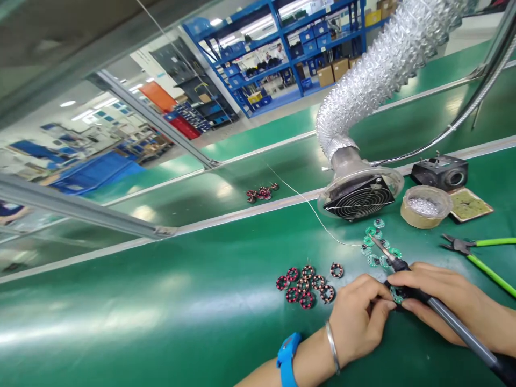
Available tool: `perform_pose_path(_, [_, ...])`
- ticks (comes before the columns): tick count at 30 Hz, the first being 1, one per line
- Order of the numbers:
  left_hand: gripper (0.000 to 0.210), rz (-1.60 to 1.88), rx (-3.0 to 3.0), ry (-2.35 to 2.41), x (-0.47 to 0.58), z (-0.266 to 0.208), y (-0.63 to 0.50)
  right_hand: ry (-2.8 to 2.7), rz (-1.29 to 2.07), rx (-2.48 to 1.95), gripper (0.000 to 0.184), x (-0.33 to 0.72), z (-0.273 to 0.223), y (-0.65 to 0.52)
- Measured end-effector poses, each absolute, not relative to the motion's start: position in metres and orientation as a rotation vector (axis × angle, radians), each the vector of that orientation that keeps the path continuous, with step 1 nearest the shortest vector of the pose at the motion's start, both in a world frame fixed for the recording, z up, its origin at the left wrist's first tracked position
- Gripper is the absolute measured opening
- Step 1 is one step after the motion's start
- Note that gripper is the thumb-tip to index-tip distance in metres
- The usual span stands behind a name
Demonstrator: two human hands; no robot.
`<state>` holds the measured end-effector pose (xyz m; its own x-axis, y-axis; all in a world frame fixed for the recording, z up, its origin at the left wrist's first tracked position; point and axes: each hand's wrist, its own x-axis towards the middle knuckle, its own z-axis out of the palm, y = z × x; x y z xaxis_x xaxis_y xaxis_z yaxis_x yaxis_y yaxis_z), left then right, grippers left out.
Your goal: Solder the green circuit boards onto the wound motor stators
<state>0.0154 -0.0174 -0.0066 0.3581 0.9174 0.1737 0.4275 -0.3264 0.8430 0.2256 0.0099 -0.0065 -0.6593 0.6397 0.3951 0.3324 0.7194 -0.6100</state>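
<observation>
My right hand (pixel 447 301) holds a soldering iron (pixel 451 320), its metal tip pointing up and left over several small green circuit boards (pixel 373 260). The fingers of my left hand (pixel 360 312) pinch the edge of a small round green circuit board (pixel 396 295), which the right fingertips also touch. What lies beneath that board is hidden by the fingers. To the left of my left hand, several copper-wound ring coils (pixel 302 285) sit on the green bench. A thin solder wire (pixel 318 215) runs from above down to the loose boards.
A fume extractor fan (pixel 358 201) hangs from a silver flexible duct (pixel 363 80). Right of it are a round tub (pixel 425 207), a sponge tray (pixel 470 204) and a black iron stand (pixel 439 172). Green-handled cutters (pixel 463 246) lie at the right. More coils (pixel 262 192) sit beyond the rail.
</observation>
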Motion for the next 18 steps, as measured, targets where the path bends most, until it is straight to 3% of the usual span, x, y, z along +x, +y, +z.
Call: perform_pose_path(18, [0.015,0.881,1.988,1.198,0.0167,-0.0065,-0.0161,-2.349,0.666,-0.707,0.034,0.2186,0.0028,0.0152])
